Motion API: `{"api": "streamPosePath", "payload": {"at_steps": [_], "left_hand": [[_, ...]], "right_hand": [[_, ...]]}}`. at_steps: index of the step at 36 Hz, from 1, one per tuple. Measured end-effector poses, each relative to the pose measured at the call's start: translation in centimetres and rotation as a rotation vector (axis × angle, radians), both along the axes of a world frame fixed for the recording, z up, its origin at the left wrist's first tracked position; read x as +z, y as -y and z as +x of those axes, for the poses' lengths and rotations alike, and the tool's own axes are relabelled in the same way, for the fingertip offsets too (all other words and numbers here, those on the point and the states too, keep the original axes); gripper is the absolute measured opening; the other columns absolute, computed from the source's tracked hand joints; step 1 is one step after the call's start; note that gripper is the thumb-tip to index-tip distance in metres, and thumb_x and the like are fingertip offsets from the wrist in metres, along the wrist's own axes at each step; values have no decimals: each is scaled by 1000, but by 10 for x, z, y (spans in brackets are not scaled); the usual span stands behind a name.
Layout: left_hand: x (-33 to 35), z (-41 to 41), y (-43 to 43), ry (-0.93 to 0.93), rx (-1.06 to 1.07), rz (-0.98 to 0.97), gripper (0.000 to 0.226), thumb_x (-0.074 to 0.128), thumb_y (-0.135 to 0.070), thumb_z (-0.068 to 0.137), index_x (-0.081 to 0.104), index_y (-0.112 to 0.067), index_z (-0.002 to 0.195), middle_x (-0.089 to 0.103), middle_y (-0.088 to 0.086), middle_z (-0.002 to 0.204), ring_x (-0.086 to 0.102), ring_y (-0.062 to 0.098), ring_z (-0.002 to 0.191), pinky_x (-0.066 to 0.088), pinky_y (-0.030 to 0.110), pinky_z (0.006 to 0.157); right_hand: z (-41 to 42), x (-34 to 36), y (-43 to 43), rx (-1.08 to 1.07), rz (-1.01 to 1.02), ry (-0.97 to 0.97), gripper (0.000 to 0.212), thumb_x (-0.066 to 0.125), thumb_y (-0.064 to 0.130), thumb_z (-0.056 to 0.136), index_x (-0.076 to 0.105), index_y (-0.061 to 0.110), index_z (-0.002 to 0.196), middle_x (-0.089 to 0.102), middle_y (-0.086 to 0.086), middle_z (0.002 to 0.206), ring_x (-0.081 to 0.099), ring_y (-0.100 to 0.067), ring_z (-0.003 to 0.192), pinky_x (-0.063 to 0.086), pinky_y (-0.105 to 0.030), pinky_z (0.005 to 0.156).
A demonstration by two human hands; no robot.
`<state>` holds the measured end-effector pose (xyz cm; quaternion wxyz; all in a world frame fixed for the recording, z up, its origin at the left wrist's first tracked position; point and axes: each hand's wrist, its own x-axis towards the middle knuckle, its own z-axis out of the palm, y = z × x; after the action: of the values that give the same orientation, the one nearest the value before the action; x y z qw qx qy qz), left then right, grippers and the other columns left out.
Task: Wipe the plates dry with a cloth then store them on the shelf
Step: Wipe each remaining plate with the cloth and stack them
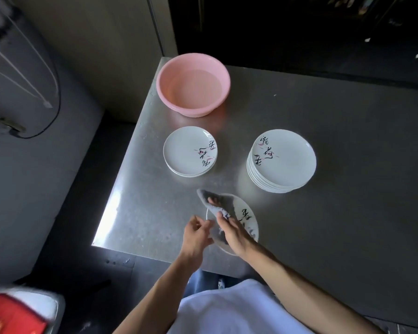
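My left hand (196,235) pinches the plate (247,221) at 9 o'clock to brace it; my right hand (234,233) clutches the cloth (223,206), wiping.

Basin (193,84) at table's (336,213) far edge; two plate stacks, short (190,151) left, tall (282,160) right; held plate (245,218) nearest.

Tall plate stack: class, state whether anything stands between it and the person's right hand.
Nothing visible does: only bare table lies between the right hand and the tall stack. That hand is busy, gripping a grey cloth on the held plate.
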<state>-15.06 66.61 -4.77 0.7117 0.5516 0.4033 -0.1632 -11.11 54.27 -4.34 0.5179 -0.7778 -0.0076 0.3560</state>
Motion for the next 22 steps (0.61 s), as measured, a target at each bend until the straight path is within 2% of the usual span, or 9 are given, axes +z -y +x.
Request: {"api": "streamPosePath", "payload": {"at_steps": [2, 4, 6, 8, 11, 14, 16, 19, 22], "left_hand": [[2, -1, -1, 16, -51, -19, 18, 59, 0, 97, 44, -11, 95, 61, 22, 93, 68, 28, 81, 63, 41, 74], [3, -6, 0, 29, -36, -66, 24, 58, 7, 95, 46, -10, 108, 67, 22, 96, 71, 25, 78, 62, 37, 69], [4, -9, 1, 35, -39, -98, 41, 58, 7, 90, 51, -15, 124, 72, 20, 101, 74, 23, 79, 61, 36, 68], [3, -10, 1, 33, -69, -93, 52, 53, 10, 92, 58, -23, 131, 75, 17, 105, 75, 23, 86, 62, 39, 72], [5, -7, 2, 59, -147, -105, 49, 50, 9, 93, 66, -21, 128, 77, 13, 108, 76, 23, 95, 62, 37, 74], [10, -8, 0, 77, -182, -107, 35, 61, -13, 84, 69, -6, 118, 76, 20, 112, 76, 29, 98, 61, 38, 77], [9, -7, -3, 71, -178, -109, 42, 58, -11, 82, 69, -9, 123, 75, 19, 113, 75, 30, 101, 62, 41, 80], [6, -5, -3, 77, -116, -109, 53, 48, 3, 90, 67, -24, 131, 76, 11, 105, 73, 23, 95, 62, 40, 78], [5, -5, -1, 31, 4, -123, 51, 42, 9, 95, 66, -25, 124, 74, 10, 96, 72, 18, 85, 60, 33, 71]], "right_hand": [[-4, 4, 2, 34, 31, -13, 56, 31, 59, 99, 41, 38, 150, 45, 17, 150, 43, 1, 133, 32, -11, 106], [0, -4, 4, -36, -13, -10, 55, 30, 55, 99, 38, 37, 150, 39, 10, 156, 38, -12, 142, 28, -22, 114], [12, -7, 4, -74, -272, -31, 58, 27, 47, 105, 24, 24, 158, 20, 0, 166, 17, -25, 153, 12, -35, 120], [17, -7, 4, -74, -466, -89, 61, 26, 40, 108, 8, 14, 161, 3, -3, 168, 4, -28, 154, 4, -39, 121], [9, -5, 3, 126, -296, 25, 56, 27, 34, 110, 10, 17, 160, 0, 1, 168, -5, -11, 153, -6, -24, 120], [-3, -2, 4, 355, -151, 136, 48, 27, 26, 111, 19, 24, 159, 2, 15, 162, -11, 9, 142, -18, -3, 106], [1, -6, 5, 306, -234, 156, 47, 25, 27, 111, 19, 26, 158, 5, 10, 166, -8, 5, 147, -16, -10, 112], [16, -7, 3, 63, -542, 36, 53, 22, 30, 110, 17, 11, 159, 9, -9, 168, 3, -19, 155, -4, -36, 123], [20, -6, 0, -69, -482, -10, 57, 27, 35, 109, 19, 8, 158, 13, -10, 167, 10, -28, 153, 6, -42, 123]]}}
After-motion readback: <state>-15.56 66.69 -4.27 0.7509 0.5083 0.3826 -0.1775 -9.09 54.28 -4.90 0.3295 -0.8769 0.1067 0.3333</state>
